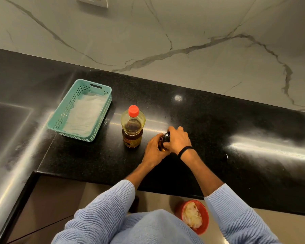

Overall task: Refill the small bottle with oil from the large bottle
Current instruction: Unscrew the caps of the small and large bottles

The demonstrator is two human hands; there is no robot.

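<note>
Both hands are on the small bottle (pixel 161 146), which sits btwn them on the black counter (pixel 218 138). L hand (pixel 153 152) wraps its amber body from the left. R hand (pixel 179 140) curls over the dark cap (pixel 166 136) from above/right. Looks like the uncapping step; can't tell if the cap is loose yet. The bottle is about upright.

Key relation: the large oil bottle (pixel 132 127) stands just left of L hand, near but apart, long axis vertical, red cap (pixel 133 110) on. L hand is nearer, so prob. it reaches over once the small bottle is open. Large one needs uncapping too before any pour.

Teal basket (pixel 93 136) w/ paper towel (pixel 84 115) is further left, well apart.
</note>
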